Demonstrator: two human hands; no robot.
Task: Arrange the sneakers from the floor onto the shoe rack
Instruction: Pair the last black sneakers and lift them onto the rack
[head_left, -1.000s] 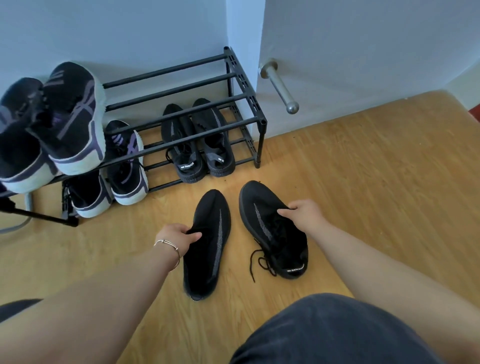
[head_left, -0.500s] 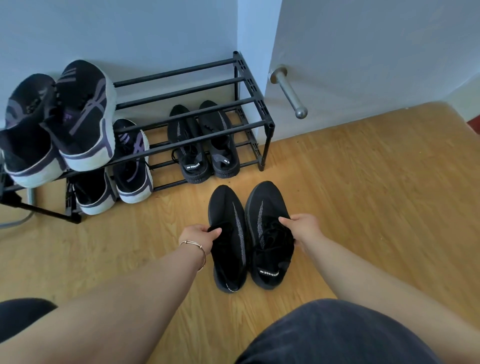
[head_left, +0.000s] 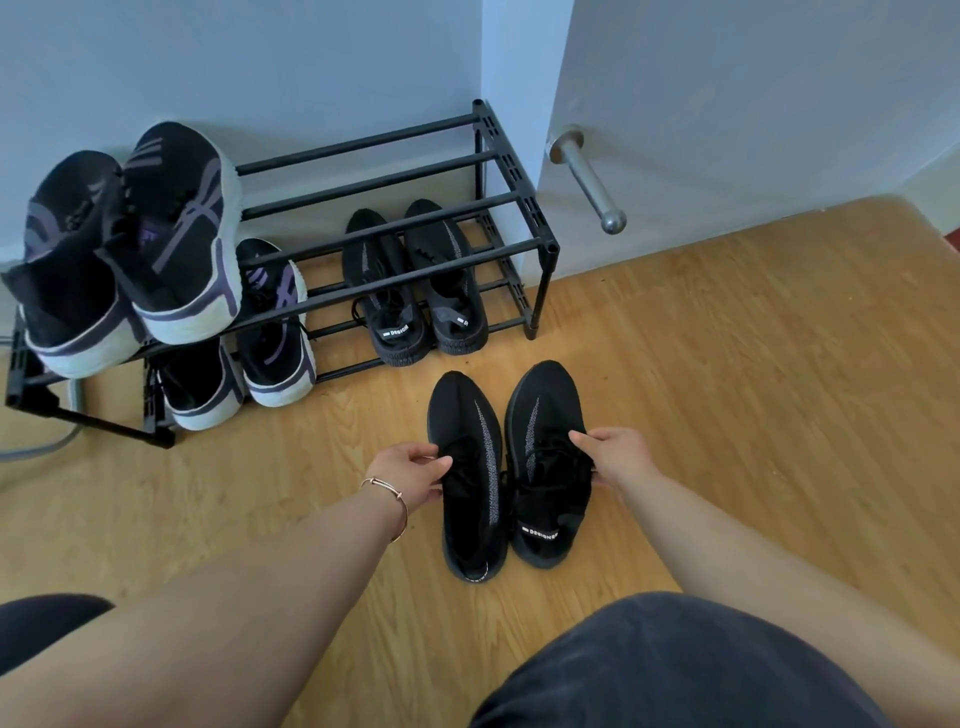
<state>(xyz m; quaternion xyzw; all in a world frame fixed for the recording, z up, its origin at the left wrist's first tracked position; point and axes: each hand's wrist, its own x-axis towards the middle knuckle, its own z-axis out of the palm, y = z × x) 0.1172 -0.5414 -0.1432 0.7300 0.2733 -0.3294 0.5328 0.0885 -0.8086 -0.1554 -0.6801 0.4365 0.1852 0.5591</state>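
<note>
Two black sneakers lie side by side on the wooden floor, toes toward the rack. My left hand (head_left: 415, 473) grips the left black sneaker (head_left: 470, 499) at its outer side. My right hand (head_left: 615, 457) grips the right black sneaker (head_left: 545, 467) at its outer side near the laces. The black metal shoe rack (head_left: 405, 218) stands against the wall just beyond them. Its lower shelf holds another black pair (head_left: 415, 280) on the right.
Black-and-purple sneakers with white soles (head_left: 176, 234) sit on the rack's upper left, and a second such pair (head_left: 270, 332) below. A metal door stopper (head_left: 589, 176) juts from the door to the right. Bare wood floor (head_left: 753, 364) extends right. My knees fill the bottom edge.
The two black sneakers were spread apart and angled a second ago; both hands have drawn them together so they lie parallel and touching. My view has shifted slightly.
</note>
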